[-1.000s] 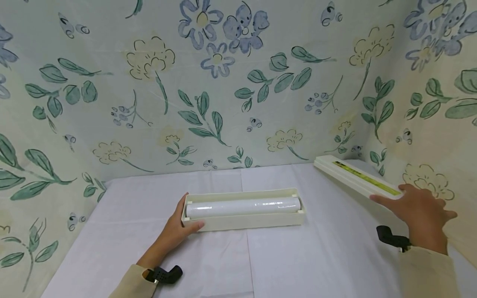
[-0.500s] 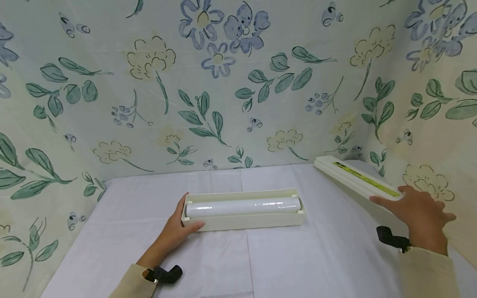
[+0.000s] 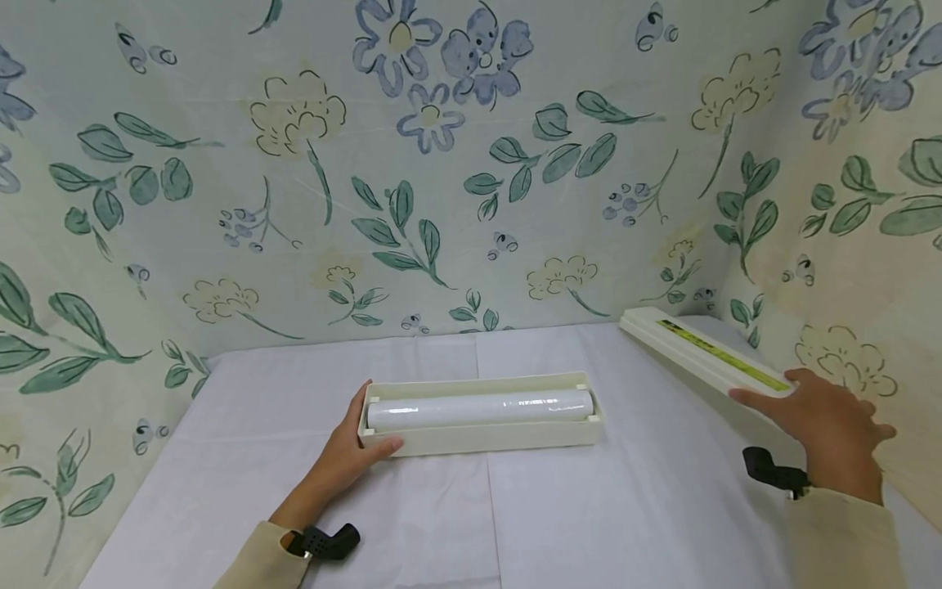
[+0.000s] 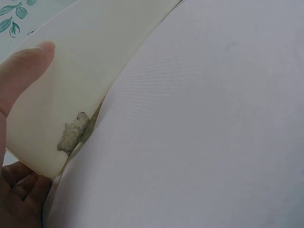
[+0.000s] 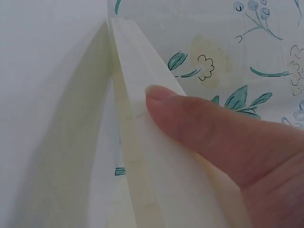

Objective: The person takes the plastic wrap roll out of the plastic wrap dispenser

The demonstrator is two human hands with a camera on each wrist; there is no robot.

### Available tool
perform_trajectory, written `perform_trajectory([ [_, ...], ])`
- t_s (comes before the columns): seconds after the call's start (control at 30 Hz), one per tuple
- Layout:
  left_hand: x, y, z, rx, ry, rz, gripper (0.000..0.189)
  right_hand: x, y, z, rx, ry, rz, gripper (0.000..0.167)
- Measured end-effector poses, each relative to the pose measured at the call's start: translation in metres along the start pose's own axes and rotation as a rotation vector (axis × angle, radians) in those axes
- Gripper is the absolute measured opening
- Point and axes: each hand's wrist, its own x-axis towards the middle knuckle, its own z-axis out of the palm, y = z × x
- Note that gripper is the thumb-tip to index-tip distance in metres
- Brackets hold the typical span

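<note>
Toward seven o'clock, the left hand (image 3: 342,458), half-curled, grips a cream oblong plastic box (image 3: 486,442); toward four, the right hand (image 3: 835,417) likewise grips a long white plastic bar (image 3: 695,348).

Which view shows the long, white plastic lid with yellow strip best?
The head view: nearly the whole lid and its yellow strip show. The right wrist view shows part, without the strip; the left wrist view, none.

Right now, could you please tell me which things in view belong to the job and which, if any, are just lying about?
Likely the job:
cream box gripped by left hand
white roll inside it
yellow-striped cover held by right hand

Surroundings only:
white cloth
floral backdrop
black wrist devices
</note>
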Motion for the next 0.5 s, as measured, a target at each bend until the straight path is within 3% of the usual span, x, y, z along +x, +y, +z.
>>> perform_trajectory([
  [0.5, -0.0005, 0.0009, 0.0002, -0.007, -0.004, 0.007, 0.105, 0.0035, 0.0069, 0.0030, 0.001, -0.092, 0.015, 0.119],
])
